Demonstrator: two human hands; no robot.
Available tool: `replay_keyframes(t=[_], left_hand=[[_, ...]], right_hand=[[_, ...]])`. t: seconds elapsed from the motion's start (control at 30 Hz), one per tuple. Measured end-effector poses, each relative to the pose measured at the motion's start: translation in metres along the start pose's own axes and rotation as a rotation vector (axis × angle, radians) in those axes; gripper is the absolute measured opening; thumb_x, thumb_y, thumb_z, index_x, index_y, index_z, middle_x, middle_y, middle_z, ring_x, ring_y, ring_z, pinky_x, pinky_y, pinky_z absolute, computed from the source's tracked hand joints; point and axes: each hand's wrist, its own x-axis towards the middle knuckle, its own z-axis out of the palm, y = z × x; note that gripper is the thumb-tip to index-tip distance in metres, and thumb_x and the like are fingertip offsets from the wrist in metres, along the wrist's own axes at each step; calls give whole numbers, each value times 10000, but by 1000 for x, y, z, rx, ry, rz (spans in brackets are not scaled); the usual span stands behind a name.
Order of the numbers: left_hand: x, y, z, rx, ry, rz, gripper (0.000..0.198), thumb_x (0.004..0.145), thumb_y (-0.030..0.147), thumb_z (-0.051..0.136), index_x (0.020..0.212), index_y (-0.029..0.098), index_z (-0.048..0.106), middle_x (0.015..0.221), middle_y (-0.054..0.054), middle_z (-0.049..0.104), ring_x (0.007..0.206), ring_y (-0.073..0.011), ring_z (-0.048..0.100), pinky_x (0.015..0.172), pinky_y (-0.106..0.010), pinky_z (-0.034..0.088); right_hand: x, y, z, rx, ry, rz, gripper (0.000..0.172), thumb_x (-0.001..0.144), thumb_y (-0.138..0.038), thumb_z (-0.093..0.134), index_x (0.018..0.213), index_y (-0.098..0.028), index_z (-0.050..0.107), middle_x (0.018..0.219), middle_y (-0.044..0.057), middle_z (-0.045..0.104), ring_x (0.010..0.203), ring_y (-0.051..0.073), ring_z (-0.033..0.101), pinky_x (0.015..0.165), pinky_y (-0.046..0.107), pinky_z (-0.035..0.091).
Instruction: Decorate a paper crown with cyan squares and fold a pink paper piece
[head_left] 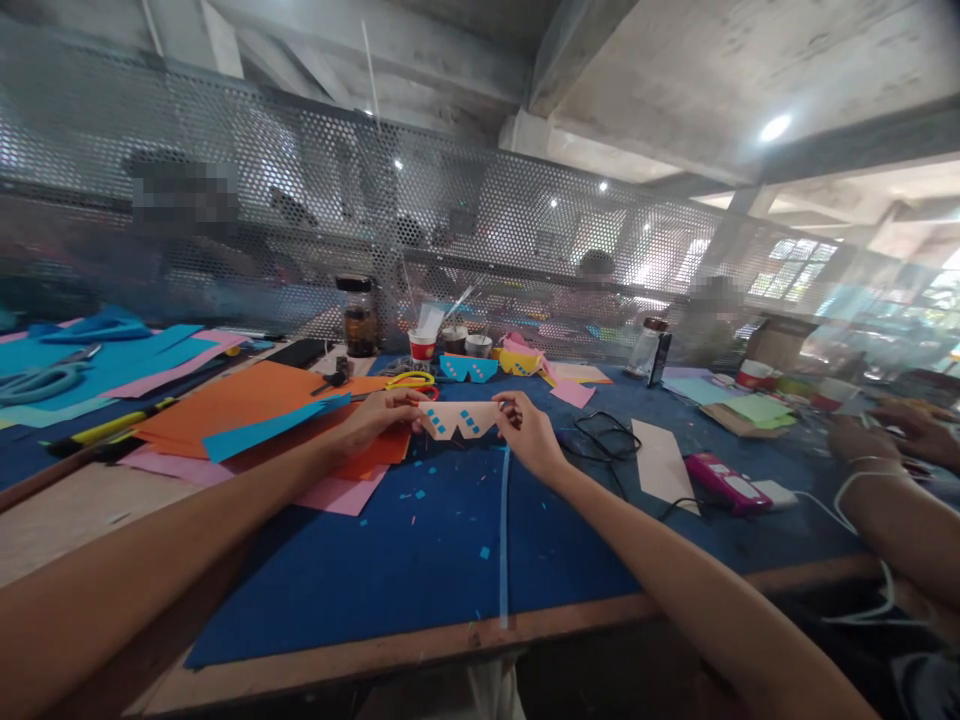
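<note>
Paper cutout (451, 412), pale and glasses-shaped: position, between the person's two hands, over the blue table cover. From where I stand, the remaining items rank as follows, largest first.

Perforated screen (480, 215): stands along the far side of the work area. Table cover (360, 590): carries the materials. Orange sheets (255, 395): spread to the left, near the left forearm; whether forearm and paper touch, I cannot tell. Caution: a sideways sweep of that arm would likely drag the loose stack.

Black cable (600, 445): lies looped beyond the right hand. Caution: a sleeve or wrist drawn outward could snag it.

Left hand (384, 414): thumb and fingers pinched narrow on one end of the cutout. Right hand (527, 430): similarly pinched on the opposite end. Caution: uneven pull would probably crease or tear the narrow bridge between the two lens shapes; squeezing inward would buckle it.

Blue cutout (469, 369) and yellow cutout (517, 362): located beyond the hands, side by side.

Blue squares: set in two groups on the held piece. Caution: weak bonding, which I cannot verify, would let corners lift. Loose scraps (484, 552): scattered nearby; any tacky surface could pick them up.
</note>
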Motion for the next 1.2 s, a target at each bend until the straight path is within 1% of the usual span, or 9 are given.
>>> replay_keyframes(t=[0.23, 0.3, 0.4, 0.47, 0.6, 0.73, 0.83, 1.0, 1.2], left_hand=[[-1, 3, 2, 9, 13, -2, 401, 1062, 404, 721, 1396, 189, 665, 1402, -121, 691, 1174, -278, 721, 979, -504, 643], [-2, 6, 4, -2, 26, 6, 384, 1014, 416, 777, 1313, 184, 709, 1260, -97, 748, 1040, -249, 744, 927, -454, 645], [-4, 12, 7, -30, 60, 28, 406, 848, 446, 907, 1149, 208, 776, 951, -45, 788, 798, -210, 724, 831, -383, 614], [-4, 15, 10, -44, 73, 38, 437, 771, 461, 937, 1110, 224, 795, 883, -38, 788, 746, -210, 713, 802, -379, 599], [-5, 19, 12, -48, 81, 39, 448, 722, 475, 939, 1078, 236, 810, 891, -53, 802, 733, -229, 711, 782, -402, 596], [-10, 22, 15, -44, 88, 33, 451, 737, 439, 943, 1112, 230, 807, 897, -57, 804, 772, -242, 721, 805, -402, 600], [-14, 22, 19, -50, 96, 32, 497, 748, 424, 936, 1181, 230, 788, 1009, -66, 811, 838, -253, 745, 815, -403, 615], [-16, 18, 27, -68, 114, 34, 629, 692, 379, 964, 1261, 234, 737, 1167, -101, 800, 1013, -306, 772, 839, -417, 641], [-22, 22, 34, -96, 129, 26, 621, 743, 336, 919, 1323, 266, 707, 1271, -102, 778, 1016, -294, 779, 848, -402, 635]], right_hand=[[-1, -2, -1, 8, -6, -7, 238, 944, -336, 605, 1150, -237, 673, 873, 1, 701, 735, 180, 722, 712, 297, 608], [-1, -2, -1, 14, -8, -7, 246, 953, -353, 607, 1158, -233, 672, 867, 1, 697, 731, 179, 719, 710, 298, 609], [-2, -3, 0, 22, -12, -5, 249, 950, -353, 606, 1156, -230, 672, 863, 1, 692, 730, 176, 718, 701, 291, 608], [-3, -4, 0, 29, -16, -4, 246, 944, -339, 599, 1153, -230, 672, 861, 2, 693, 727, 174, 719, 697, 287, 606], [-5, -5, 0, 39, -27, 7, 236, 950, -337, 597, 1150, -235, 672, 851, -3, 697, 715, 172, 721, 701, 291, 608], [-6, -7, -2, 59, -39, 24, 234, 959, -343, 596, 1153, -233, 665, 848, -8, 694, 681, 163, 716, 702, 295, 612], [-6, -9, -3, 94, -40, 45, 236, 963, -343, 605, 1167, -238, 659, 862, -10, 695, 671, 157, 716, 693, 293, 620], [-7, -11, -6, 140, -25, 66, 253, 966, -356, 631, 1189, -238, 652, 873, -9, 693, 678, 155, 721, 674, 287, 623], [-8, -13, -6, 138, -21, 59, 216, 974, -315, 623, 1175, -238, 650, 860, -9, 699, 667, 151, 720, 682, 292, 626]])
